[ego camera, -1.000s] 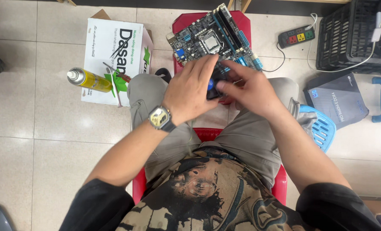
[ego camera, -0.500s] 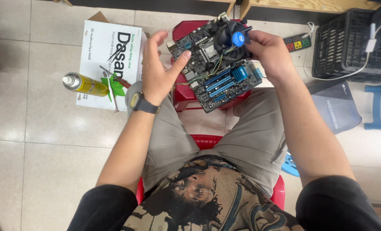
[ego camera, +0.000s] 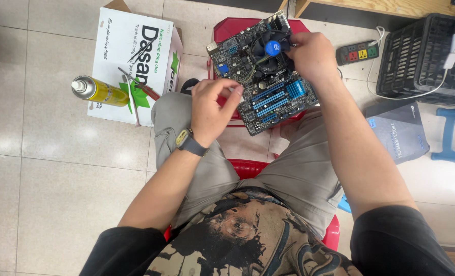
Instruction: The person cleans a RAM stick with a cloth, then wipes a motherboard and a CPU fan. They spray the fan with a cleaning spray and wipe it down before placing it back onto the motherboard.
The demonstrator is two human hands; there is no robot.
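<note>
A dark motherboard (ego camera: pixel 268 102) with blue slots lies tilted on a red stool (ego camera: pixel 227 30) in front of my knees. A round black cooler fan (ego camera: pixel 268 51) with a blue centre sits on the board. My right hand (ego camera: pixel 314 53) grips the fan's right side at the board's far edge. My left hand (ego camera: pixel 212 105), with a watch on its wrist, has its fingers pinched together at the board's left edge. I cannot make out anything small between its fingertips.
A white cardboard box (ego camera: pixel 135 56) stands on the tiled floor to the left, with a yellow spray can (ego camera: pixel 97 91) and a hand tool (ego camera: pixel 140 89) on it. A power strip (ego camera: pixel 357 52), black crate (ego camera: pixel 426 56), dark flat box (ego camera: pixel 398 130) and blue stool (ego camera: pixel 454 135) are on the right.
Both hands held the fan over my lap a second ago. The fan went up onto the board with my right hand, and my left hand came to the board's left edge.
</note>
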